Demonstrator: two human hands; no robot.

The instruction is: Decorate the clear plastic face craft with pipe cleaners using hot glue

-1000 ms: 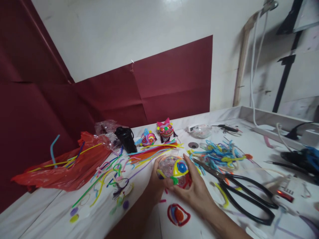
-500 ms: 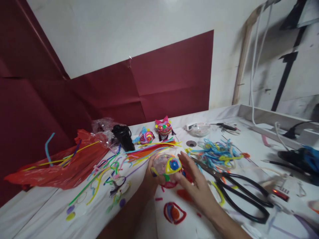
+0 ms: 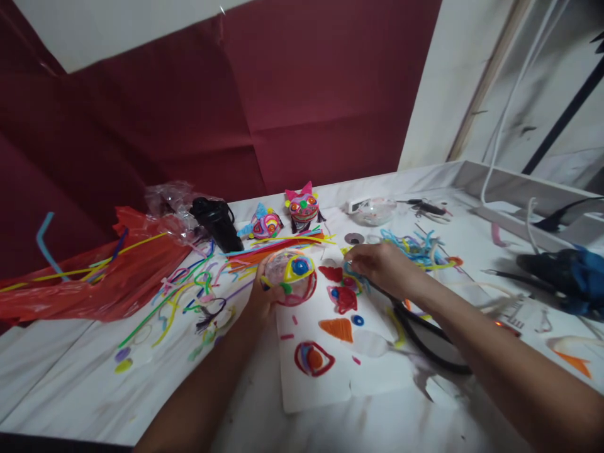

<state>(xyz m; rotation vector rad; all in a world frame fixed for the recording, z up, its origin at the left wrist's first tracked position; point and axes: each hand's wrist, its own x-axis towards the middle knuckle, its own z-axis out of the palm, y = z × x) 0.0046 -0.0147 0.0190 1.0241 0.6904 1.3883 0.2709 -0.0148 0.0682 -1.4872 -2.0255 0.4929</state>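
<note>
My left hand (image 3: 263,294) is wrapped round a clear plastic ball (image 3: 278,267). A yellow-rimmed blue eye and some red, pink and green trim decorate the ball's surface. My right hand (image 3: 384,267) is away from it, over the upper right of a white sheet (image 3: 302,396), fingers pinched downward. Whatever sits between those fingertips is hidden. Close below them lies a red piece with blue dots (image 3: 344,299). Also on the sheet are a dark red piece (image 3: 331,273), an orange triangle (image 3: 336,329), a small blue disc (image 3: 358,320) and a red-rimmed eye (image 3: 314,359).
Black-handled scissors (image 3: 431,340) lie partly under my right forearm. Behind are two decorated figures (image 3: 302,204), a black bottle-like object (image 3: 217,223) and tangled blue pipe cleaners (image 3: 419,245). Red plastic (image 3: 141,258) lies left; a glue gun (image 3: 509,324) with a lit switch sits right.
My right hand has left the ball and moved to the right over the sheet. The left hand alone keeps the ball, slightly further left. The view has tilted down, showing more of the sheet.
</note>
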